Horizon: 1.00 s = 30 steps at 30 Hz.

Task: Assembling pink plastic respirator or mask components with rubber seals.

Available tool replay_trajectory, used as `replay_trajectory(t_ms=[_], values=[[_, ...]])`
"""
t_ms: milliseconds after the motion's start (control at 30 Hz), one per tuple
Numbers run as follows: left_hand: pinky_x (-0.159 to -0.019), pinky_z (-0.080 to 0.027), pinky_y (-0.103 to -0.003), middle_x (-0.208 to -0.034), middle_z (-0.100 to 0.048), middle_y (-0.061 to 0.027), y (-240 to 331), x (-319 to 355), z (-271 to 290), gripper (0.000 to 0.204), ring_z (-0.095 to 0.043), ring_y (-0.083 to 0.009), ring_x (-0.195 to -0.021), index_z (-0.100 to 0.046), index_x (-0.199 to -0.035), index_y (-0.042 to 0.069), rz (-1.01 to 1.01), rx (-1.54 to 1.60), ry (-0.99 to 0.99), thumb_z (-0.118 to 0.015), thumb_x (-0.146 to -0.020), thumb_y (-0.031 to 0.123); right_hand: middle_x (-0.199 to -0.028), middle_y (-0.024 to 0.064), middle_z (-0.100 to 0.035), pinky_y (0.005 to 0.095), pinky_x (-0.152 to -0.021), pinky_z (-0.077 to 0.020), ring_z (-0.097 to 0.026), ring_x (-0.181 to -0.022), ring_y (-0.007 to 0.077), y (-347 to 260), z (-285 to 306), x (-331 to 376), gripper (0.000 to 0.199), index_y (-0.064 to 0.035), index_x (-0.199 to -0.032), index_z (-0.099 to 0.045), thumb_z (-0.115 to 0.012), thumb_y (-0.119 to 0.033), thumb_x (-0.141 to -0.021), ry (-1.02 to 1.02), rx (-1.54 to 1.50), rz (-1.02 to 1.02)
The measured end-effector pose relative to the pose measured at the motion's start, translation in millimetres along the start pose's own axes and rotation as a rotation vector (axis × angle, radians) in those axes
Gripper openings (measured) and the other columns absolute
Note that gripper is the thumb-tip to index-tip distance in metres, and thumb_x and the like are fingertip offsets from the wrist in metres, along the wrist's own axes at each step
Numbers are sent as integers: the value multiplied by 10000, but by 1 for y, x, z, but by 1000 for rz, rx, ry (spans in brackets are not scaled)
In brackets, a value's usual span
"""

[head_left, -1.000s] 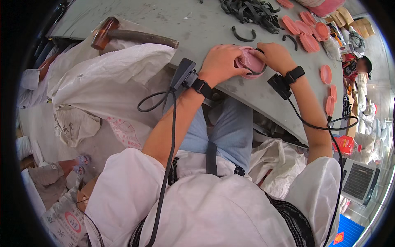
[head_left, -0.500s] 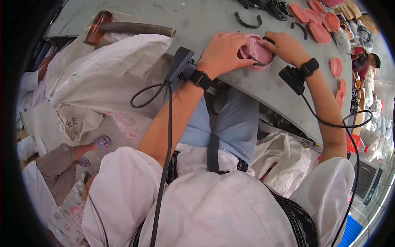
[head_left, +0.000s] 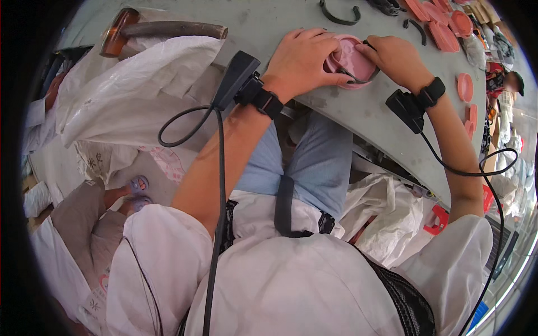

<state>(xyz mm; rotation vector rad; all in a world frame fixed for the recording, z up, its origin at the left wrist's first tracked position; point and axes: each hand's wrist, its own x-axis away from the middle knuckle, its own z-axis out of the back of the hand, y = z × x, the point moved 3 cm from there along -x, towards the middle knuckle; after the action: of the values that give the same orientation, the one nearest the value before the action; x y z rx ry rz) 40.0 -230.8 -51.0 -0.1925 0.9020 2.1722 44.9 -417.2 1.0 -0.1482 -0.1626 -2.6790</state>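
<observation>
A pink, shallow, oval dish-like piece (head_left: 355, 60) with a raised rim lies at the near part of the grey table, between my hands. My left hand (head_left: 305, 60) is closed round its left side, with the thumb along the near rim. A dark thin strip (head_left: 350, 77) runs along that near rim. My right hand (head_left: 399, 63) pinches at the right rim. A bit of something dark shows at its fingertips, seemingly the same strip, but the fingers hide most of it. Both wrists carry black strapped devices with cables.
Loose black curved strips (head_left: 340, 21) lie beyond my hands. Several more pink oval pieces (head_left: 444, 37) sit at the far right. A mallet (head_left: 174, 29) with an amber head rests on white sacking (head_left: 140, 84) at left. Another person's legs (head_left: 84, 218) show at lower left.
The whole view has shifted slightly. My hands stay on the pink piece, and more of its inside shows between them. The right hand keeps its pinch at the rim.
</observation>
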Motion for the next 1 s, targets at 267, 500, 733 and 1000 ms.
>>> replay_trajectory(t_ms=[267,500,733,1000], values=[[-919,-383,-397,-1110,-578,-107,-3,3,-5,611,-538,-300,-1018,-563,-1099,59,-69,5,77,-735,-664,452,-749,171,-616,465,-668,-455,-589,-746,366,-2,-2,1,437,-30,-830,-601,-439,-424,-928,8,-30,-59],[-803,-417,-375,-899,-570,-67,4,0,-1,477,-561,-275,-870,-541,-847,83,-131,-20,203,-760,-622,441,-773,158,-608,461,-671,-433,-571,-768,372,8,-4,1,429,-46,-856,-594,-441,-441,-924,-85,-156,-100],[-793,-415,-365,-889,-568,-55,7,2,3,484,-562,-263,-857,-541,-827,92,-72,26,190,-774,-597,448,-780,168,-614,470,-680,-445,-577,-769,379,6,-2,4,358,-58,-908,-573,-459,-396,-927,-65,-106,-4],[-948,-372,-398,-1028,-601,-62,7,3,3,533,-545,-241,-1044,-589,-919,79,-7,8,108,-772,-612,476,-774,168,-624,476,-665,-455,-589,-748,372,1,5,-1,368,-65,-866,-597,-438,-390,-929,-84,-82,24]])
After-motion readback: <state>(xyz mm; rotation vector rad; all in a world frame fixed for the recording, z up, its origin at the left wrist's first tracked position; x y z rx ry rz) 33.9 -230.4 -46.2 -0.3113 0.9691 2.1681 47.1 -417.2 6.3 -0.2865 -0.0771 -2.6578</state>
